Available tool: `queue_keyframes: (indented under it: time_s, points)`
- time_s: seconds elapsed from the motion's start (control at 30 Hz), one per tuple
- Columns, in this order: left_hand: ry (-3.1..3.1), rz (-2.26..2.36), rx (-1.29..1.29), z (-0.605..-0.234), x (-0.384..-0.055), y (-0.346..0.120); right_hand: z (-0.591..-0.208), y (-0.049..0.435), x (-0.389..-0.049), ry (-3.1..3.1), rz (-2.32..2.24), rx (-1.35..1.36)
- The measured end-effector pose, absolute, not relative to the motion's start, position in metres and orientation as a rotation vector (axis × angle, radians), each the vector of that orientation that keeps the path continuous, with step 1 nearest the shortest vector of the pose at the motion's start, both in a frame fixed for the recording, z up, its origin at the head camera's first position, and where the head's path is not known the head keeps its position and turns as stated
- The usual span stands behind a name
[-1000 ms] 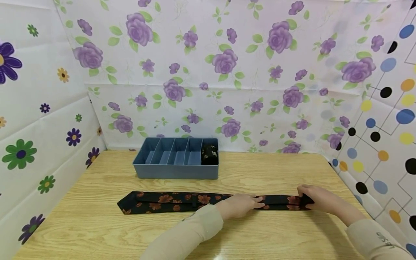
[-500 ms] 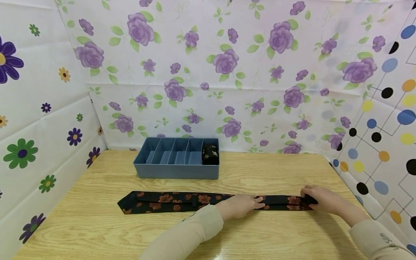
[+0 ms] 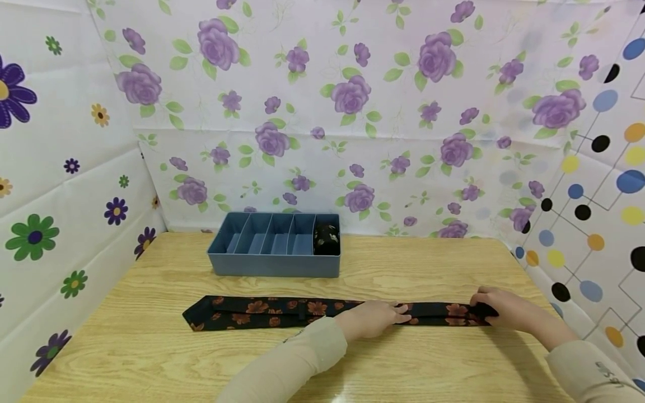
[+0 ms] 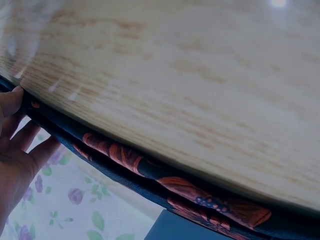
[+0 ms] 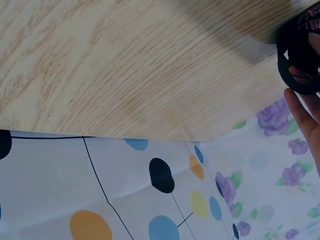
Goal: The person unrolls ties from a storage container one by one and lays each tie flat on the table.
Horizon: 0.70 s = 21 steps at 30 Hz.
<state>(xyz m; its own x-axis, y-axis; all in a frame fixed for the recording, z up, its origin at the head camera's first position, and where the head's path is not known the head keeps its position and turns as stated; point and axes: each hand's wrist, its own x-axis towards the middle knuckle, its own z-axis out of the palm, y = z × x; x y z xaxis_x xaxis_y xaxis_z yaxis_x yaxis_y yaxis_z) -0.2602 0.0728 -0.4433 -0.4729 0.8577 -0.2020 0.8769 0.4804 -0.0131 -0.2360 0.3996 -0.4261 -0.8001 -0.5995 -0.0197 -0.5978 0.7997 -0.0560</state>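
Note:
A dark necktie (image 3: 257, 313) with rust-orange flowers lies lengthwise along the table, its wide pointed end at the left and its back side up. My left hand (image 3: 372, 319) rests on its middle, fingers extended; in the left wrist view the thumb and fingertips of this hand (image 4: 17, 145) sit at opposite edges of the strip. At the narrow end, my right hand (image 3: 509, 310) grips a rolled part of the necktie. The right wrist view shows this roll (image 5: 285, 65) as a dark loop between thumb and fingers, partly cut off by the frame edge.
Behind the necktie stands a blue-grey divided box (image 3: 274, 266). Its rightmost compartment holds a black rolled item (image 3: 326, 239) with pale marks. Flowered cloth (image 3: 312, 134) hangs behind the wooden table (image 3: 166, 364), with more patterned cloth at both sides.
My right hand has shifted slightly to the right with the rolled end, and a little more of the flat necktie shows beside it. The left hand has stayed in place.

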Motion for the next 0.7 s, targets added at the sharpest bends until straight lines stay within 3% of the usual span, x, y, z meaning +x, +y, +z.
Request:
queue_keyframes:
  time_s: [0.7]
  points:
    - [2.561, -0.18, 1.534, -0.4427, -0.26, 0.0727, -0.4248, 0.4063, -0.2334, 2.972, -0.085, -0.939]
